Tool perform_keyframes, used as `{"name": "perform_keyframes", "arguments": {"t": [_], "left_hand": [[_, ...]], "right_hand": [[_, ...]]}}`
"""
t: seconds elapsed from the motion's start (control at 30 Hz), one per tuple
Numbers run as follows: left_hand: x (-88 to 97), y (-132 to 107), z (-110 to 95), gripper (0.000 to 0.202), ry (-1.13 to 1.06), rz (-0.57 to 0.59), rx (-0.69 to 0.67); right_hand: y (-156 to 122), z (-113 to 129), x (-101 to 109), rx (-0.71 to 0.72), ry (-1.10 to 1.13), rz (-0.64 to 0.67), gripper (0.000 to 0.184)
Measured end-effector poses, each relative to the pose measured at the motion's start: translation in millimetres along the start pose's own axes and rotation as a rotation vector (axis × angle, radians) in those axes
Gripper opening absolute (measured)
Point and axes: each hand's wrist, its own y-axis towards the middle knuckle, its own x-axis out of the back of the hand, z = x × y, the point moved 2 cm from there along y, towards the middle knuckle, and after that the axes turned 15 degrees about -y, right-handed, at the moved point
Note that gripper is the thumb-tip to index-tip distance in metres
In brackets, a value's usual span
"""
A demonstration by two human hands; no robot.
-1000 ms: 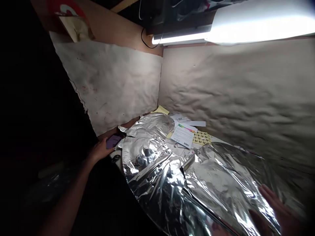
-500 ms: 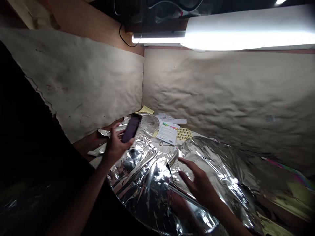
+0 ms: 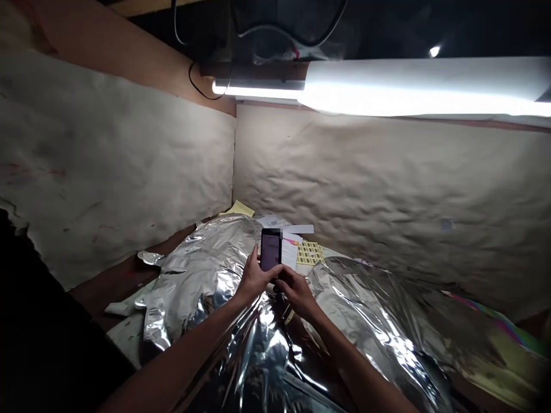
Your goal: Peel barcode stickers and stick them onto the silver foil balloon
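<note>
A dark smartphone (image 3: 271,251) stands upright with its lit screen facing me; what the screen says is too small to read. My left hand (image 3: 255,277) is closed on its lower left side, the thumb reaching across the bottom. Against the lower right corner, my right hand (image 3: 298,293) has its fingers curled in, seemingly gripping the phone too, though the fingertips are partly hidden. Crumpled silver foil sheeting (image 3: 193,261) spreads under and around both hands. Just behind the phone lies a white printed card (image 3: 290,254), partly covered by it.
A yellow sheet of small labels (image 3: 310,252) and a white paper strip (image 3: 299,229) lie toward the back corner. Paper-covered walls (image 3: 365,178) enclose the left and back. A tube light (image 3: 262,92) runs overhead, with loose cables (image 3: 200,86) near it.
My left hand has brought the phone rightward and turned it upright toward me. My right hand, spread over the foil before, has moved in to the phone's lower corner. The view has shifted.
</note>
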Motion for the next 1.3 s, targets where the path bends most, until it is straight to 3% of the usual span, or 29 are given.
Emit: {"name": "perform_keyframes", "arguments": {"t": [0.13, 0.3, 0.53, 0.67, 1.0, 1.3], "left_hand": [[8.7, 6.9, 4.2, 0.059, -0.264, 0.203, 0.252], [10.5, 11.8, 4.2, 0.055, -0.513, 0.309, 0.442], [12.1, 13.0, 8.7, 0.048, -0.673, 0.284, 0.495], [15.4, 13.3, 10.5, 0.042, -0.679, 0.281, 0.511], [16.2, 11.1, 10.9, 0.040, -0.681, 0.336, 0.445], [20.5, 16.3, 16.7, 0.036, -0.710, 0.361, 0.477]], "right_hand": [[-4.7, -14.8, -3.5, -0.133, 0.461, 0.159, 0.053], [-6.1, -26.8, -2.3, -0.229, 0.631, 0.156, 0.062], [-8.1, -26.7, -2.8, -0.226, 0.632, 0.160, 0.069], [-10.0, -22.5, -2.9, -0.191, 0.663, 0.214, 0.066], [-12.5, -27.6, -2.3, -0.188, 0.707, 0.189, 0.066], [-13.0, -26.3, -2.6, -0.197, 0.753, 0.167, 0.067]]}}
